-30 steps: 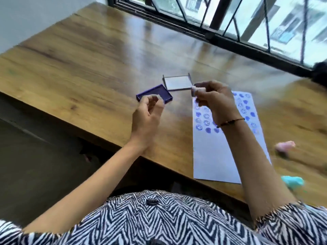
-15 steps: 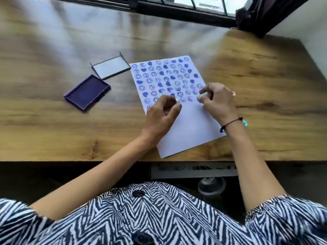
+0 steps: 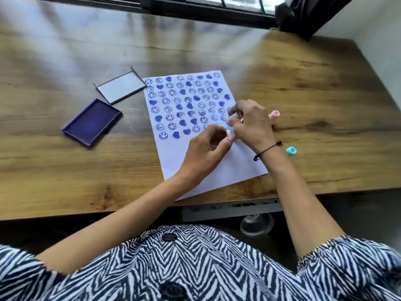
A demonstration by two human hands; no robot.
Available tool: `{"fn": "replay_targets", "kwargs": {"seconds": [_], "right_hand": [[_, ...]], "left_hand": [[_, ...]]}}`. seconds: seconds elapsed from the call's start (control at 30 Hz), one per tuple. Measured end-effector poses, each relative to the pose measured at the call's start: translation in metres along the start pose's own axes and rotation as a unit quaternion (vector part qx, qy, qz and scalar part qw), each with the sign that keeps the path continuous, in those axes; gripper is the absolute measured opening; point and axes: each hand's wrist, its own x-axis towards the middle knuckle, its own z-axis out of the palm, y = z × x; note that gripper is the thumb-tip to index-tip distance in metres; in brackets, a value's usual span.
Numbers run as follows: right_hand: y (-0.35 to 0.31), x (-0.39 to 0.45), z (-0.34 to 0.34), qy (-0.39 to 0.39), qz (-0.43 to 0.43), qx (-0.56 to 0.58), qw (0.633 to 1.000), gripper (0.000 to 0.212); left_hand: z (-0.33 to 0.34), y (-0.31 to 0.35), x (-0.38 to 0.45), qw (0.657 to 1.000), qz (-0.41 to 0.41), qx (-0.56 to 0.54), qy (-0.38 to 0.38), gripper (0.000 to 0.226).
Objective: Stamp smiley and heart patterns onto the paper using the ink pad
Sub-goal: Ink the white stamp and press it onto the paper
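Observation:
A white paper (image 3: 217, 170) lies on the wooden table, its upper part filled with rows of blue smileys and hearts. My left hand (image 3: 206, 153) pinches a small white stamp (image 3: 229, 133) over the lowest printed row. My right hand (image 3: 251, 124) holds another small white stamp (image 3: 231, 117) just above it, at the paper's right side. The open purple ink pad (image 3: 92, 122) lies to the left of the paper, apart from both hands.
The ink pad's clear lid (image 3: 120, 88) lies beside the pad, near the paper's top left corner. A pink stamp (image 3: 274, 115) and a teal stamp (image 3: 291, 151) rest on the table right of the paper. The table's front edge (image 3: 86, 213) runs close below the paper.
One second ago both hands were up by the ink pad and lid. They have since come over the paper, and now sit closer together near the lowest stamped row.

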Motion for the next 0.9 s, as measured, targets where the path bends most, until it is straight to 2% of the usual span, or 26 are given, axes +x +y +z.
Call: {"fn": "replay_targets", "kwargs": {"seconds": [0.33,0.7,0.9], "right_hand": [[-0.005,0.003,-0.002,-0.072,-0.050,-0.052,0.995,0.018],[-0.007,0.002,0.006,-0.076,-0.079,-0.116,0.987,0.016],[-0.004,0.006,0.008,-0.077,-0.076,-0.096,0.989,0.016]], "left_hand": [[-0.004,-0.002,-0.004,1.000,-0.004,0.023,-0.008,0.017],[-0.006,-0.003,-0.005,1.000,0.002,0.003,-0.004,0.017],[-0.007,-0.005,-0.005,0.999,-0.020,-0.029,0.015,0.015]]}}
